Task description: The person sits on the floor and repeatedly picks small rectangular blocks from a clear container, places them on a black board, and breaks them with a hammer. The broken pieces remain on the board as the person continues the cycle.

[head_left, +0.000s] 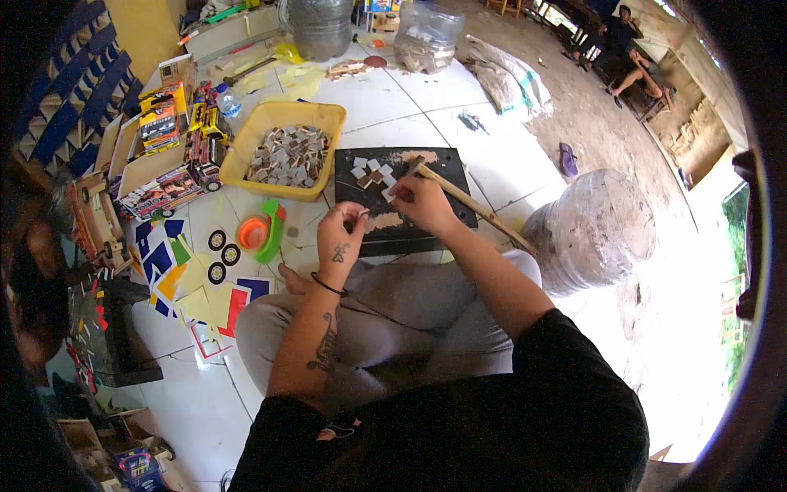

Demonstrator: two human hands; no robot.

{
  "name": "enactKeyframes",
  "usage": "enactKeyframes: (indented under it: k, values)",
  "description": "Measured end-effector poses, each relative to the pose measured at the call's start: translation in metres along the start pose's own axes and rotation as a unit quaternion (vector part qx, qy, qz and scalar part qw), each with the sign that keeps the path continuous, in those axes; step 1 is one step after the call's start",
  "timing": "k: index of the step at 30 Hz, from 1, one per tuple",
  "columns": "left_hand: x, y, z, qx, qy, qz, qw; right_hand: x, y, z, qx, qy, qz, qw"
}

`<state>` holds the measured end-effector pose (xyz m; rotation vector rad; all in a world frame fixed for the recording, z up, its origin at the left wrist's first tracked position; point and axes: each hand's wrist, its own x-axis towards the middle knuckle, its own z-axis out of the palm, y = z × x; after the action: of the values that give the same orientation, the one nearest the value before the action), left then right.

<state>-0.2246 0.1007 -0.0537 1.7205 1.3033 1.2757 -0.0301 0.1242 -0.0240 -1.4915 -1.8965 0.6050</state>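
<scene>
My left hand [338,234] is over the near left edge of a low black block [443,234], fingers pinched together. Whatever lies between its fingertips is too small to name. Farther right, my right hand [425,205] pinches a small pale square piece [388,195] above the block. Several small grey-and-brown square pieces [375,175] lie loosely grouped on the block's far left part. A hammer [467,199] rests across its right side, head at the far edge, wooden handle slanting down to the right.
A yellow basin [332,123] of square pieces stands left of the block. Nearer are an orange tape roll in a green dispenser [274,234], toy wheels [217,273] and coloured sheets [193,307]. Toy trucks [160,184] line the left; a bulky wrapped bundle [594,230] stands right.
</scene>
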Motion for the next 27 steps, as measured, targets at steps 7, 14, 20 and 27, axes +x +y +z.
enactKeyframes:
  k: [7, 14, 20, 27]
  values:
    - [0.011, -0.002, 0.011, 0.096, 0.032, 0.079, 0.992, -0.008, 0.008, 0.011, 0.169, 0.084, 0.019, 0.982]
    - [0.015, -0.02, 0.016, 0.109, 0.022, 0.129, 0.985, -0.011, 0.001, 0.024, 0.197, 0.093, 0.004, 0.976]
    - [0.016, -0.026, 0.016, 0.119, 0.018, 0.105, 0.987, -0.011, -0.014, 0.021, 0.135, 0.093, -0.018, 0.986]
    - [0.016, -0.029, 0.017, 0.116, 0.028, 0.109, 0.987, -0.003, -0.019, 0.027, 0.082, 0.092, -0.075, 0.99]
